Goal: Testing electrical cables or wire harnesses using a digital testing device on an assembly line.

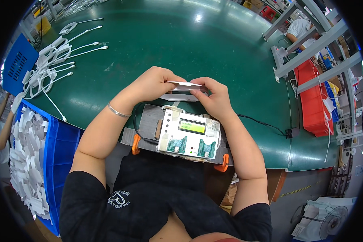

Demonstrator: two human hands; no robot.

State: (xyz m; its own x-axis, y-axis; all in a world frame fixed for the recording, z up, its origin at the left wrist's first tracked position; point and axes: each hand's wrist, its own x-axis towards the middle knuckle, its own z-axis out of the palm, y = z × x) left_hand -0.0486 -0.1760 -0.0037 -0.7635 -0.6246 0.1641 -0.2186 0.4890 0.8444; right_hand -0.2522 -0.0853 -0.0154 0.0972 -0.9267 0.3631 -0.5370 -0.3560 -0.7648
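The white piece [186, 86] is thin and flat, held crosswise beyond the tester [173, 136]; the white strip [182, 98], long and narrow, is nearer to the tester.

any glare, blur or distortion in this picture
Head view: bright glare on the green table toward the top; head view: its edges bow, picture corners go black; head view: left hand and right hand show no obvious motion blur.
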